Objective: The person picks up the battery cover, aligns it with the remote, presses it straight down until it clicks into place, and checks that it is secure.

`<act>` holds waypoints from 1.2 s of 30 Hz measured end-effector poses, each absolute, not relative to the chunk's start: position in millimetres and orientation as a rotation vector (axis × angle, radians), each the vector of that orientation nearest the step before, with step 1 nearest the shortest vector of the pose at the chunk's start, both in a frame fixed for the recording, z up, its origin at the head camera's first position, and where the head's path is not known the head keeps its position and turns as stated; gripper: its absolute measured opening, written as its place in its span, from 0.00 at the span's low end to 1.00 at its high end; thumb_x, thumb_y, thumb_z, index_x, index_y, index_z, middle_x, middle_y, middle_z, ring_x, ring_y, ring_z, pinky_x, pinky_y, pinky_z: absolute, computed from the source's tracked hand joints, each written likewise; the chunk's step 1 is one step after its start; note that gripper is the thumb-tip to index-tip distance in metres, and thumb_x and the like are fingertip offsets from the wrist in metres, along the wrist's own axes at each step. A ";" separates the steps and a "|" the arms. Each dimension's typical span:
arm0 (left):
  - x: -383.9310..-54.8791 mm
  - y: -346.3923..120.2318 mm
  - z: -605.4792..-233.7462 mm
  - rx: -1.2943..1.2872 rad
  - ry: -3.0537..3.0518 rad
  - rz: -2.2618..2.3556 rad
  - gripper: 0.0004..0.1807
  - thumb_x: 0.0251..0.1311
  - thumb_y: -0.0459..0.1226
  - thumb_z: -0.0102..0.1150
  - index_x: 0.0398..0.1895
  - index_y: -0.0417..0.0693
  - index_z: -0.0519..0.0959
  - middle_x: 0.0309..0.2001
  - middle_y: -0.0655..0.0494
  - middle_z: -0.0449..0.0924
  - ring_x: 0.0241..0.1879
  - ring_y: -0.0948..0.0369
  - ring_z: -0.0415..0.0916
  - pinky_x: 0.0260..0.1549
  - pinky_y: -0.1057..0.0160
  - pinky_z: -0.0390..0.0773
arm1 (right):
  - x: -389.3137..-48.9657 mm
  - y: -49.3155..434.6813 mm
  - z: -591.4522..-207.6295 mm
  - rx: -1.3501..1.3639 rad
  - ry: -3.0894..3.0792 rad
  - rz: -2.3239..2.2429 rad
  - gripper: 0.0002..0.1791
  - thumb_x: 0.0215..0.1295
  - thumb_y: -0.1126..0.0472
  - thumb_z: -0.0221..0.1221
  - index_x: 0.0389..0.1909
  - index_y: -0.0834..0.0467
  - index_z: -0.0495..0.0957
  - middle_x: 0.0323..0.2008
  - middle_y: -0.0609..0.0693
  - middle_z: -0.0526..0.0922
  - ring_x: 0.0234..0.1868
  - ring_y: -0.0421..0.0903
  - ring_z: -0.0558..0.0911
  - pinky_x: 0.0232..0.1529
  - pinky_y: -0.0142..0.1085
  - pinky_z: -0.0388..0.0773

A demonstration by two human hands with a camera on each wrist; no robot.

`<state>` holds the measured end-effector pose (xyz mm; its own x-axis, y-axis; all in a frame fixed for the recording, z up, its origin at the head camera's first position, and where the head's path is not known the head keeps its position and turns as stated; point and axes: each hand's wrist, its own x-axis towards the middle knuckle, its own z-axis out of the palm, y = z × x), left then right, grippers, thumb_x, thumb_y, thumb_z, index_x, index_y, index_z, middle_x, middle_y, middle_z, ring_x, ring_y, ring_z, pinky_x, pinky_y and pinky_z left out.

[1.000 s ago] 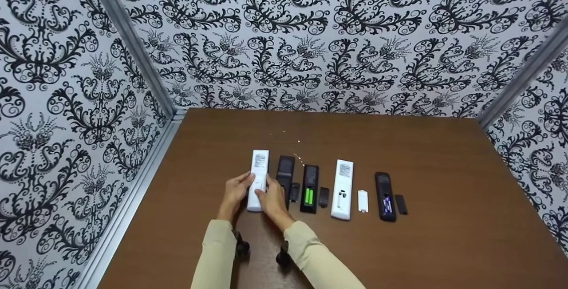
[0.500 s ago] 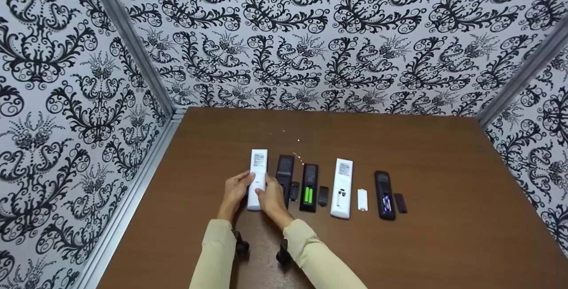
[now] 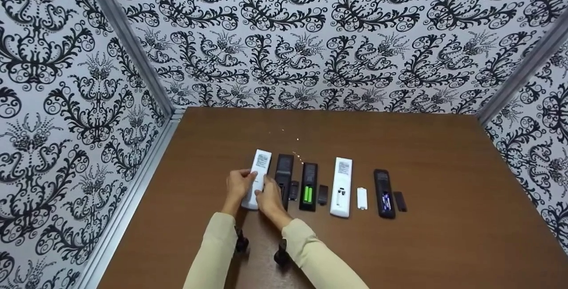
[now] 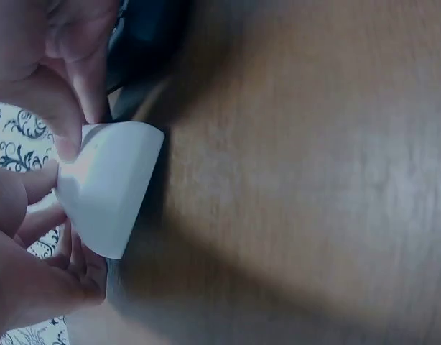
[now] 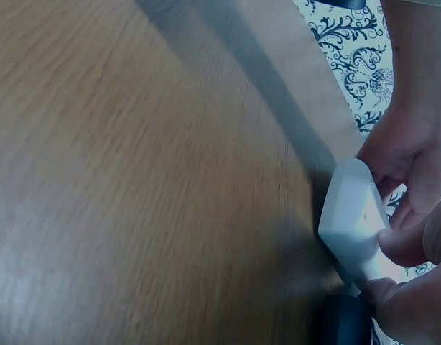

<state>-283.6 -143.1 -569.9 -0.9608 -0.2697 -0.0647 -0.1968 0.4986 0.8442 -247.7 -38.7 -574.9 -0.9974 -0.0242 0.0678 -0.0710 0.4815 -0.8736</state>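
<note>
In the head view I hold a white remote control [image 3: 262, 162] with both hands, its back face up and its top end leaning right. My left hand [image 3: 238, 188] grips its left side, thumb on the back. From the right side my right hand [image 3: 270, 198] holds it, with its thumb pressing on the back near the middle. Both wrist views show the white remote's lower end [image 4: 113, 187] close over the table, the thumbs on top and other fingers along the sides. A dark remote [image 3: 284, 164] lies just right of it, partly hidden by my right hand.
Rightward on the brown table [image 3: 421, 249] lie a black remote [image 3: 309, 173] with green batteries, a white remote [image 3: 343, 182] with its compartment uncovered, and another black remote [image 3: 383, 187] with blue batteries. Loose covers, such as a white one [image 3: 362, 198], lie beside them. Patterned walls stand behind.
The white remote has turned slightly clockwise, its top end shifting right and its lower end left. Both hands keep hold of it. The other remotes have not moved.
</note>
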 end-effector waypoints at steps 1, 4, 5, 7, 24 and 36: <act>-283.2 -142.6 -570.6 0.423 -2.659 -1.465 0.14 0.65 0.37 0.64 0.46 0.34 0.86 0.45 0.38 0.87 0.46 0.46 0.84 0.46 0.50 0.81 | -247.9 -38.4 -575.6 0.096 -2.665 1.570 0.25 0.60 0.76 0.60 0.61 0.72 0.74 0.59 0.68 0.78 0.62 0.61 0.77 0.63 0.51 0.75; -281.0 -141.7 -572.6 0.427 -2.642 -1.436 0.14 0.64 0.37 0.64 0.45 0.34 0.86 0.44 0.37 0.87 0.46 0.45 0.84 0.47 0.49 0.81 | -248.3 -37.1 -576.7 0.119 -2.673 1.564 0.25 0.60 0.76 0.59 0.61 0.73 0.74 0.61 0.69 0.77 0.64 0.62 0.76 0.65 0.51 0.74; -280.2 -141.4 -573.1 0.427 -2.629 -1.432 0.13 0.64 0.37 0.64 0.44 0.34 0.86 0.44 0.37 0.87 0.46 0.44 0.83 0.48 0.48 0.81 | -248.6 -36.5 -576.4 0.122 -2.681 1.559 0.26 0.60 0.75 0.59 0.62 0.74 0.73 0.63 0.70 0.75 0.65 0.63 0.75 0.66 0.51 0.72; -279.0 -140.3 -574.0 0.426 -2.597 -1.419 0.12 0.63 0.36 0.65 0.42 0.34 0.87 0.42 0.37 0.88 0.46 0.43 0.84 0.48 0.47 0.81 | -249.6 -35.4 -575.5 0.126 -2.698 1.546 0.27 0.60 0.75 0.60 0.63 0.75 0.71 0.64 0.71 0.74 0.66 0.64 0.74 0.67 0.51 0.71; -278.1 -131.8 -572.9 0.522 -2.524 -1.401 0.11 0.61 0.35 0.66 0.37 0.32 0.87 0.39 0.37 0.88 0.41 0.45 0.84 0.44 0.49 0.81 | -252.1 -23.0 -564.9 0.140 -2.726 1.606 0.28 0.60 0.77 0.57 0.64 0.74 0.69 0.70 0.69 0.68 0.69 0.64 0.71 0.68 0.50 0.70; -271.9 -121.9 -559.2 0.498 -2.502 -1.307 0.10 0.58 0.34 0.69 0.38 0.34 0.87 0.36 0.39 0.88 0.40 0.45 0.84 0.45 0.47 0.80 | -250.1 7.8 -552.7 0.165 -2.658 1.624 0.21 0.63 0.75 0.60 0.58 0.68 0.78 0.66 0.64 0.75 0.67 0.62 0.73 0.65 0.51 0.74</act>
